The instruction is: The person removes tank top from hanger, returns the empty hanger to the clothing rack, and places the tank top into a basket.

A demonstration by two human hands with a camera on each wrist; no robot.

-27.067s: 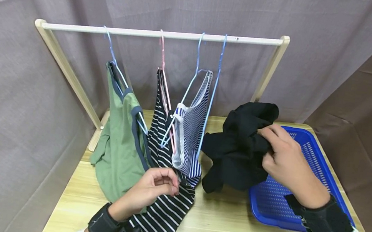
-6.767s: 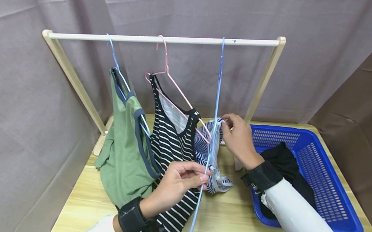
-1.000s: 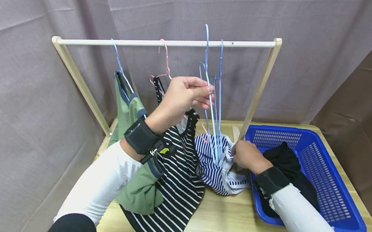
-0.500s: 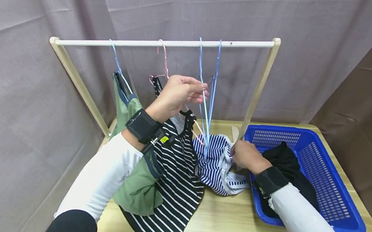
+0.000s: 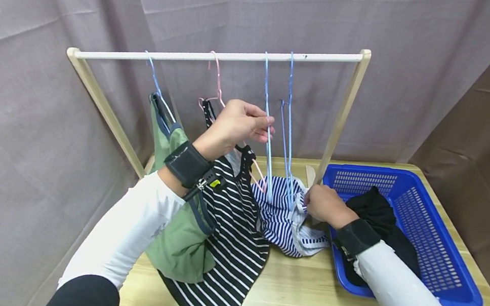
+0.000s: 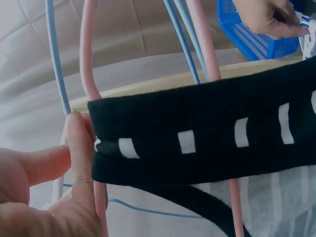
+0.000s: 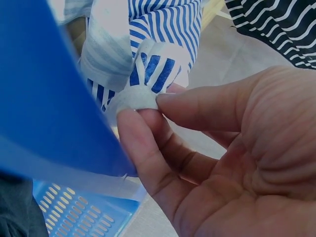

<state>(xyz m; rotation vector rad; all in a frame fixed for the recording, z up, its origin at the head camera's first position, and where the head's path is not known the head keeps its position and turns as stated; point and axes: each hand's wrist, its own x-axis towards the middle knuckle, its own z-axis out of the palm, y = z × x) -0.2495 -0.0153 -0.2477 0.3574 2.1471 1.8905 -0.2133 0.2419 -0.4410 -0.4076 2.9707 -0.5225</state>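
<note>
My left hand [image 5: 244,122] pinches a light blue hanger [image 5: 269,158] below the hook, which is over the white bar. The hanger's lower end overlaps a crumpled blue-and-white striped top [image 5: 276,231] on the table; whether it is inside the top I cannot tell. At that top's right side, my right hand [image 5: 326,204] pinches its white-trimmed edge between thumb and fingers, seen close in the right wrist view. A second blue hanger [image 5: 290,79] hangs just right of the first. Beside the left hand in the left wrist view is a black, white-striped tank top's strap [image 6: 212,123] on a pink hanger.
The wooden rack's bar [image 5: 330,59] spans the back. Left of the hands hang a green top [image 5: 182,252] with navy trim and the black striped tank top [image 5: 232,253]. A blue basket [image 5: 462,292] with a black garment [image 5: 399,246] stands at right.
Earlier the right hand held the black garment, now in the basket; the striped top hung on a hanger. Within the last second, the left hand's hanger hook came down onto the bar.
</note>
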